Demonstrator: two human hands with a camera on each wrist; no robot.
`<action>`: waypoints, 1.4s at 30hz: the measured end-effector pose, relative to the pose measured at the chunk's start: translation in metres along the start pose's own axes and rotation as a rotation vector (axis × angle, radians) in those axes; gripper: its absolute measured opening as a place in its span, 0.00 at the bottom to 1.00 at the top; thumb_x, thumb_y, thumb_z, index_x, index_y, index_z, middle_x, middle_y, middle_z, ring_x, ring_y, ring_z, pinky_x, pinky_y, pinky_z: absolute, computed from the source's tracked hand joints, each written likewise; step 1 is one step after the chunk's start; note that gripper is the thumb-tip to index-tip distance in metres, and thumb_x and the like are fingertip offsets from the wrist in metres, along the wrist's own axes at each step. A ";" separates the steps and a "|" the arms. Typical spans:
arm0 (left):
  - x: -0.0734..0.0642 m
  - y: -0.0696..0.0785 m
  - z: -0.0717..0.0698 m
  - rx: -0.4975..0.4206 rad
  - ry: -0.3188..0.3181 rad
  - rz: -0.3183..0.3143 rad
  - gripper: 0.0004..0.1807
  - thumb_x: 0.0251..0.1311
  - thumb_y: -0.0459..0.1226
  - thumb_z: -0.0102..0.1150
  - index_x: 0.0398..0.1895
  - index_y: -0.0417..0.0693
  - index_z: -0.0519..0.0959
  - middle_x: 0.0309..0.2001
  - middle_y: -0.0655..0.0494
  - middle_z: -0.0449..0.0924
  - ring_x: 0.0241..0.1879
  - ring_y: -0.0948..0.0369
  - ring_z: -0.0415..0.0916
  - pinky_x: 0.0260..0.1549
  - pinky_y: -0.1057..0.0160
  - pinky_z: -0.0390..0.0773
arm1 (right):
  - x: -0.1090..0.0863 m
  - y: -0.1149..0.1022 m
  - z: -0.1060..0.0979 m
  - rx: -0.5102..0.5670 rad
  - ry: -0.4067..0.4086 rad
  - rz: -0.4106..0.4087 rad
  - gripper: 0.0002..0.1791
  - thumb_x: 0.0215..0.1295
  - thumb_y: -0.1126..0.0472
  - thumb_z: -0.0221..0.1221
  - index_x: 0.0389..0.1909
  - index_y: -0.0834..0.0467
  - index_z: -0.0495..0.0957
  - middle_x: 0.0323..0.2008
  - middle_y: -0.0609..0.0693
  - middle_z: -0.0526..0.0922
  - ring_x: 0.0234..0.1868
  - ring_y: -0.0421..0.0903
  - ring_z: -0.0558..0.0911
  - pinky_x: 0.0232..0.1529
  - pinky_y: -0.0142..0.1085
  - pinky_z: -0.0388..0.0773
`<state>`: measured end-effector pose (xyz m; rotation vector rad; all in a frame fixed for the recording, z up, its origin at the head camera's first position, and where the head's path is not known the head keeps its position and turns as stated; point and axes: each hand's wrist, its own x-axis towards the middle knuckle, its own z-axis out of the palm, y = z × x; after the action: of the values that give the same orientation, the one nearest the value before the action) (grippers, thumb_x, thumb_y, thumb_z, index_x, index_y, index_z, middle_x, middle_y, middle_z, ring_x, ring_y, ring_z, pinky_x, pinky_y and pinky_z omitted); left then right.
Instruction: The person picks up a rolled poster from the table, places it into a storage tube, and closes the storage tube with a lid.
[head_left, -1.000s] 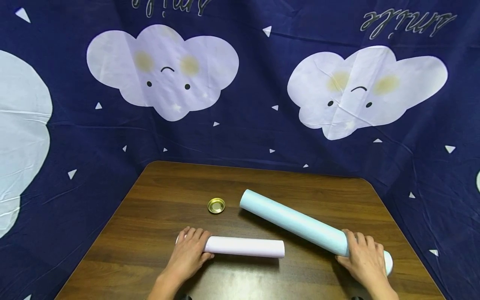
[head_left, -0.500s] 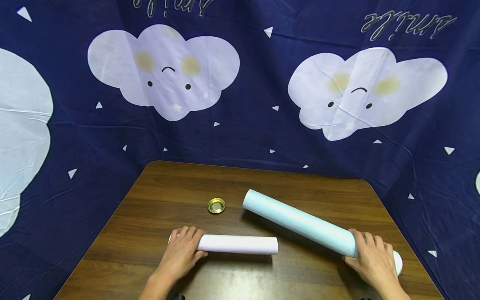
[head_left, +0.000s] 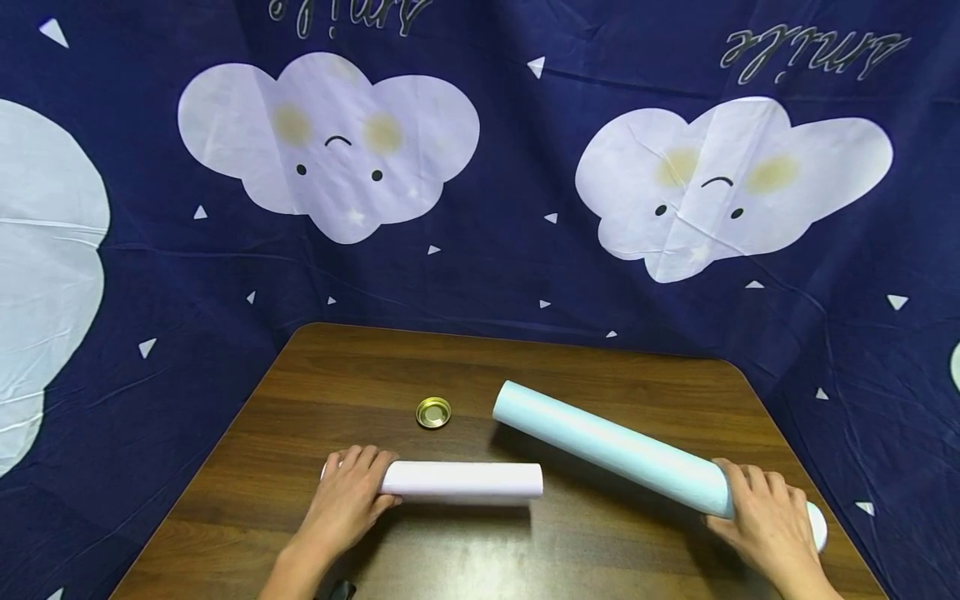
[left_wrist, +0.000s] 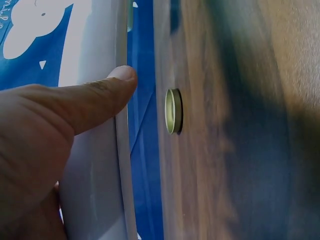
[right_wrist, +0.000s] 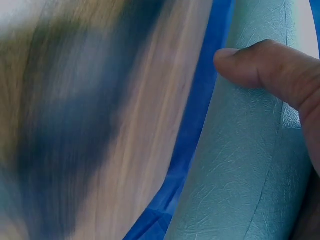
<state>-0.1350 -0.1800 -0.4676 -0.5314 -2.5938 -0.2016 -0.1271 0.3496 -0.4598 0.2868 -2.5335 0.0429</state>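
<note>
My left hand [head_left: 347, 497] grips a white paper roll [head_left: 465, 479] near its left end, thumb on the near side. The left wrist view shows the loose long edge of this roll [left_wrist: 95, 170] under the thumb. My right hand [head_left: 768, 517] holds a light blue tube [head_left: 615, 446] close to its white right end [head_left: 817, 527]. This tube slants away to the upper left. Its wrinkled surface and a lengthwise seam show on the blue tube [right_wrist: 235, 165] in the right wrist view. Most fingertips are hidden behind the two rolls.
A shallow gold metal lid [head_left: 433, 412] lies hollow side up on the brown wooden table [head_left: 360, 358], beyond the white roll. Behind the table hangs a dark blue cloth [head_left: 517, 250] printed with clouds.
My left hand and the white roll have moved left and slightly away from me. My right hand and the blue tube have shifted right, so the two rolls are farther apart. The lid stays put.
</note>
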 end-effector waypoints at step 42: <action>0.002 -0.042 -0.037 0.022 -0.016 -0.074 0.32 0.33 0.43 0.77 0.47 0.49 0.76 0.40 0.51 0.80 0.44 0.50 0.75 0.44 0.46 0.69 | -0.016 0.037 -0.029 0.021 0.006 -0.036 0.45 0.16 0.51 0.70 0.49 0.55 0.73 0.37 0.57 0.79 0.35 0.60 0.74 0.30 0.56 0.64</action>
<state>-0.1379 -0.2260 -0.4365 -0.4309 -2.6303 -0.1933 -0.1061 0.3919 -0.4440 0.3395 -2.5229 0.0567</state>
